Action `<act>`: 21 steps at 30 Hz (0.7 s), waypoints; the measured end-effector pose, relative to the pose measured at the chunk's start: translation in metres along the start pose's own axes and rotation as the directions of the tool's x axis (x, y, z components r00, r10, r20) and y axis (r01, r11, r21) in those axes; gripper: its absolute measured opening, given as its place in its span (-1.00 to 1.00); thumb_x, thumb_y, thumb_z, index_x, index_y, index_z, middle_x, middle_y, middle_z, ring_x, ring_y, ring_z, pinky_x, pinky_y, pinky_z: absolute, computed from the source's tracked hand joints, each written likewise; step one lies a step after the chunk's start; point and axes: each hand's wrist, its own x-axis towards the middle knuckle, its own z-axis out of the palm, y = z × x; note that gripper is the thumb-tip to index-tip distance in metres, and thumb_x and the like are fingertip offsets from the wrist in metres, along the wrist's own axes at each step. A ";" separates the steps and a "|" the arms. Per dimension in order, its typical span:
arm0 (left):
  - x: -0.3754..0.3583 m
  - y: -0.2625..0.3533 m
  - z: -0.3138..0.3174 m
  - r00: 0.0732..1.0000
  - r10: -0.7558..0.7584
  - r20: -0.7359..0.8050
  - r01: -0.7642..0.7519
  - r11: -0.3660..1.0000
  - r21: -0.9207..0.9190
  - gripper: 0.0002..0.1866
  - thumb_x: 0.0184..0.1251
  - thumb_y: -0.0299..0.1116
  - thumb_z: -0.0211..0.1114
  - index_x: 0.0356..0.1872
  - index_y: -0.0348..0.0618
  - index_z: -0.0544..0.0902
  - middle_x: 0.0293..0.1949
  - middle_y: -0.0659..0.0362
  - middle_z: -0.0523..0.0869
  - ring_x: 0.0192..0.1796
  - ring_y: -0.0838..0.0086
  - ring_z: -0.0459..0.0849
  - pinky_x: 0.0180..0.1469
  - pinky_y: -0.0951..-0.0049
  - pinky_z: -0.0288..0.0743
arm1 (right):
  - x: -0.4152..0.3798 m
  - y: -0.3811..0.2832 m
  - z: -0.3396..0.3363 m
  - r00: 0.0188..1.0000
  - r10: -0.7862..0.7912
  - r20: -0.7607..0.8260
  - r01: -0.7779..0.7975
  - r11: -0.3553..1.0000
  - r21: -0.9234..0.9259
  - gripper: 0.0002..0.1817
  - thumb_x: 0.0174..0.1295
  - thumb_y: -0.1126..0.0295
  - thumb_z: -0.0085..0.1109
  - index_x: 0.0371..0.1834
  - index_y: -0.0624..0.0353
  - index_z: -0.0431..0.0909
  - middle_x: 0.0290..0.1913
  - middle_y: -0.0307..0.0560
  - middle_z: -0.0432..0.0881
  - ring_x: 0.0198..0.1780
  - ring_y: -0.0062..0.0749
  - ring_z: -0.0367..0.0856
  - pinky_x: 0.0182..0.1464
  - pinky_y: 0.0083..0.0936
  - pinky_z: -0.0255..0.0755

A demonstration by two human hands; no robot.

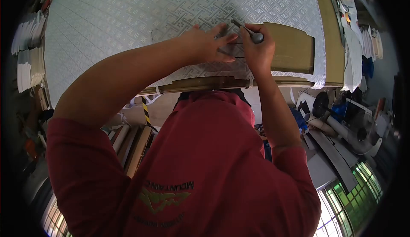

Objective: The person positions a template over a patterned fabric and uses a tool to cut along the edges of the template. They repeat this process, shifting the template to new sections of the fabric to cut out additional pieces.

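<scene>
Pale silvery fabric (128,14) with a woven lattice pattern covers most of the table. My left hand (206,44) presses on it with the fingers spread, and what looks like a clear sheet lies beneath and around the fingers. Just to its right, my right hand (261,51) is closed around a slim tool with a rounded grey end (257,38). The tool's narrow dark end points up and left, close to the fabric. Its exact kind cannot be made out. Beside my right hand, a curved-edged opening in the fabric shows a brown surface (294,51).
The brown table edge (331,27) runs along the right, with a pale strip of material (352,53) hanging there. Stacked papers or cloth (30,36) stand at the left. A fan (321,103), tubes and boards crowd the floor at lower right. Long rolls (136,147) lean below the table.
</scene>
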 end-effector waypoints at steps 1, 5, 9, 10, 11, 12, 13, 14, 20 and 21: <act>0.003 -0.001 0.006 1.000 -0.024 -0.014 0.023 0.997 -0.067 -0.38 0.60 -0.28 0.16 0.53 0.77 0.36 0.75 0.24 -0.02 0.74 -0.08 0.05 0.38 -0.48 0.51 | 0.000 -0.003 0.002 1.000 -0.010 -0.014 0.010 0.999 -0.040 -0.82 0.26 0.37 0.52 -0.15 0.17 0.78 -0.28 0.00 0.83 -0.29 -0.28 0.82 -0.20 -0.35 0.63; 0.004 -0.003 0.013 0.997 -0.048 -0.053 0.040 0.989 -0.143 -0.43 0.61 -0.26 0.14 0.51 0.74 0.41 0.72 0.22 0.06 0.73 -0.07 0.08 0.31 -0.52 0.54 | -0.002 -0.012 0.011 0.997 -0.049 -0.062 0.038 0.986 -0.162 -0.84 0.25 0.36 0.52 -0.19 0.16 0.77 -0.33 0.02 0.82 -0.31 -0.16 0.83 -0.22 -0.31 0.63; 0.011 -0.006 0.024 0.996 -0.043 -0.072 0.033 0.989 -0.143 -0.44 0.61 -0.23 0.14 0.51 0.72 0.41 0.71 0.19 0.08 0.72 -0.09 0.10 0.31 -0.54 0.53 | -0.002 -0.017 0.014 0.995 -0.068 -0.075 0.051 0.977 -0.207 -0.84 0.26 0.36 0.51 -0.20 0.16 0.77 -0.35 0.02 0.81 -0.33 -0.12 0.84 -0.24 -0.29 0.64; 0.014 -0.006 0.029 0.993 -0.087 -0.078 0.074 0.984 -0.160 -0.42 0.61 0.06 0.04 0.61 0.61 0.29 0.68 -0.03 0.10 0.63 -0.10 0.29 0.36 -0.57 0.40 | -0.003 -0.019 0.016 0.996 -0.048 -0.076 0.031 0.976 -0.214 -0.84 0.26 0.36 0.51 -0.20 0.16 0.77 -0.33 0.03 0.82 -0.31 -0.11 0.84 -0.22 -0.29 0.64; 0.017 -0.006 0.034 0.988 -0.133 -0.081 0.117 0.977 -0.179 -0.28 0.61 0.34 -0.06 0.70 0.50 0.16 0.66 -0.26 0.11 0.54 -0.11 0.47 0.42 -0.59 0.27 | -0.004 -0.020 0.017 0.997 -0.028 -0.076 0.011 0.975 -0.221 -0.84 0.26 0.36 0.51 -0.19 0.16 0.77 -0.32 0.03 0.82 -0.30 -0.10 0.84 -0.21 -0.28 0.64; 0.015 -0.006 0.028 0.988 -0.131 -0.083 0.114 0.977 -0.182 -0.28 0.61 0.34 -0.06 0.70 0.50 0.16 0.66 -0.26 0.11 0.54 -0.11 0.47 0.42 -0.59 0.27 | -0.006 -0.019 0.020 0.997 -0.028 -0.076 0.010 0.975 -0.224 -0.84 0.26 0.36 0.51 -0.19 0.16 0.77 -0.32 0.03 0.82 -0.30 -0.10 0.84 -0.21 -0.28 0.64; 0.012 -0.006 0.022 0.994 -0.093 -0.061 0.081 0.982 -0.171 -0.43 0.62 0.09 0.02 0.60 0.59 0.30 0.69 -0.08 0.11 0.63 -0.11 0.29 0.36 -0.57 0.38 | -0.011 -0.014 0.024 0.993 -0.043 -0.108 0.020 0.979 -0.202 -0.84 0.27 0.36 0.50 -0.18 0.16 0.77 -0.30 0.04 0.82 -0.27 -0.08 0.84 -0.19 -0.28 0.64; 0.008 -0.005 0.016 0.998 -0.052 -0.041 0.045 0.986 -0.162 -0.49 0.63 -0.16 0.11 0.50 0.68 0.43 0.71 0.10 0.11 0.72 -0.11 0.10 0.31 -0.55 0.50 | -0.015 -0.010 0.025 0.988 -0.057 -0.141 0.031 0.983 -0.184 -0.84 0.27 0.36 0.50 -0.16 0.16 0.77 -0.27 0.05 0.83 -0.24 -0.07 0.85 -0.16 -0.28 0.65; -0.002 -0.006 0.004 1.000 0.021 -0.011 -0.022 0.994 -0.106 -0.53 0.69 -0.08 0.01 0.52 0.69 0.41 0.73 0.07 0.08 0.72 -0.11 0.10 0.37 -0.60 0.38 | -0.024 -0.010 0.032 0.986 -0.023 -0.166 -0.011 0.980 -0.201 -0.83 0.30 0.38 0.48 -0.11 0.15 0.77 -0.21 0.03 0.85 -0.19 -0.07 0.85 -0.09 -0.28 0.64; -0.001 -0.005 0.000 1.000 0.023 -0.016 -0.025 0.994 -0.110 -0.53 0.69 -0.08 0.01 0.52 0.69 0.41 0.73 0.07 0.08 0.72 -0.11 0.10 0.37 -0.60 0.38 | -0.025 -0.010 0.032 0.986 -0.024 -0.163 -0.010 0.978 -0.208 -0.83 0.30 0.38 0.48 -0.11 0.15 0.77 -0.21 0.03 0.85 -0.19 -0.07 0.85 -0.09 -0.28 0.64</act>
